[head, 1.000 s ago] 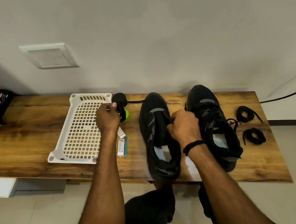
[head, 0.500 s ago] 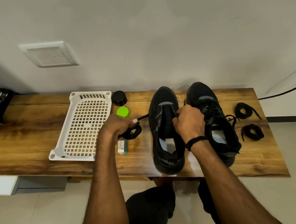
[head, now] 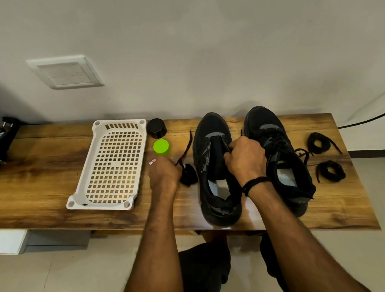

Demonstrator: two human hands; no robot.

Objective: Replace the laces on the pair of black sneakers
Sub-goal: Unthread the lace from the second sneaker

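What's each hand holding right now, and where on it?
Left hand: bunched black lace, by the coil. Right hand: unlaced sneaker, at the throat by the tongue.

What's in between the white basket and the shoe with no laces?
In the head view: a black cap, a green cap, and the left hand gripping a bunched black lace.

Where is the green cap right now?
Head view: the green cap sits between the white tray and the left-hand sneaker, just nearer than the black cap.
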